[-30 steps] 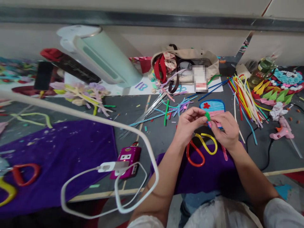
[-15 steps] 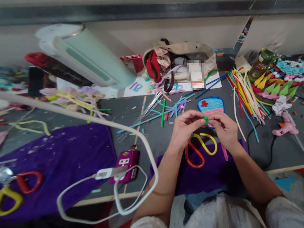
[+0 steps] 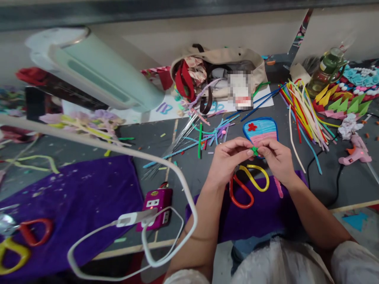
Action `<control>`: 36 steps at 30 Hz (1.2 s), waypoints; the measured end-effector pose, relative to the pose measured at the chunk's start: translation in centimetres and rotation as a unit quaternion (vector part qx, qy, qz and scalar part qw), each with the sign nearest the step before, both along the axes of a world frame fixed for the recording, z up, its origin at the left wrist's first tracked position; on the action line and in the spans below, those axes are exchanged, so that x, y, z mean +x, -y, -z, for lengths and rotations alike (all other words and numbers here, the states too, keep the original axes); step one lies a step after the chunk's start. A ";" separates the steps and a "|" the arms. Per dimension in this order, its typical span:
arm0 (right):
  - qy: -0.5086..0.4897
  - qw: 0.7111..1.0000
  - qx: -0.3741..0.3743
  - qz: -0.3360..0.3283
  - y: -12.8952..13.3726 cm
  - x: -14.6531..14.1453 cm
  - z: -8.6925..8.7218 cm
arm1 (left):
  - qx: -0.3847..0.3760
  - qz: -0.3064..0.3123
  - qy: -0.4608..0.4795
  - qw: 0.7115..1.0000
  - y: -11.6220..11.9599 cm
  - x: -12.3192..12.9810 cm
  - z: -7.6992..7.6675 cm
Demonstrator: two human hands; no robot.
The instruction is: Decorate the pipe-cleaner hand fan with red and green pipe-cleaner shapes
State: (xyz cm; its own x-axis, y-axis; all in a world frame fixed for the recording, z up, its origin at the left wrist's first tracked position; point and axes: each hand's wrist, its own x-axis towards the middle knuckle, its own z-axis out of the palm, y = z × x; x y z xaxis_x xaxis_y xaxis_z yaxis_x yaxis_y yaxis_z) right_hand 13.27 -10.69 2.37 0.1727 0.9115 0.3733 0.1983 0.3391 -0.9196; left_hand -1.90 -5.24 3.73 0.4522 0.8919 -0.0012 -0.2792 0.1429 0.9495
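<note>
Above the purple cloth [image 3: 251,221], both hands [image 3: 255,151] angle inward, pinching a green piece [image 3: 255,150].

Left hand [image 3: 229,159] and right hand [image 3: 276,159] pinching, forearms converging

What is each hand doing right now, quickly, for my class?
Left hand: closed, pinching the small green piece.
Right hand: closed, fingertips on the same green piece.

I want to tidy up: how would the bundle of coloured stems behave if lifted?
The coloured stems look thin and several curve, so they'd probably flex. Their near ends fan out with no tie visible, so some may slip free.
</note>
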 end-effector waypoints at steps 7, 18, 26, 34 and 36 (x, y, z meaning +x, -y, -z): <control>-0.013 1.000 -0.002 -0.005 0.0 0.1 0.0 | -0.014 0.011 -0.042 0.999 -0.2 -0.4 -0.3; -0.009 1.000 0.011 -0.014 -0.1 0.2 -0.3 | -0.040 0.017 -0.033 0.998 -0.4 -0.5 0.1; -0.145 0.988 -0.051 -0.017 -0.3 -0.3 -0.2 | -0.018 0.006 -0.016 1.000 -0.3 -0.2 -0.1; -0.151 0.987 -0.054 0.021 -0.4 -0.8 0.0 | -0.012 -0.032 -0.003 0.999 0.0 0.5 0.6; -0.139 0.988 -0.050 0.033 -0.4 -0.9 0.1 | -0.017 -0.035 0.007 0.999 0.0 0.6 0.9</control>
State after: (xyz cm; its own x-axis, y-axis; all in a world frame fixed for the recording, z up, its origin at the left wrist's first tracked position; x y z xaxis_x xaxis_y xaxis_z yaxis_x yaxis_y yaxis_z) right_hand 12.35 -10.30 2.24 0.3159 0.9251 0.2109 -0.0481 0.2376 -0.9702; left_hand -1.34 -5.24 2.85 0.3894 0.9207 -0.0265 -0.3020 0.1548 0.9406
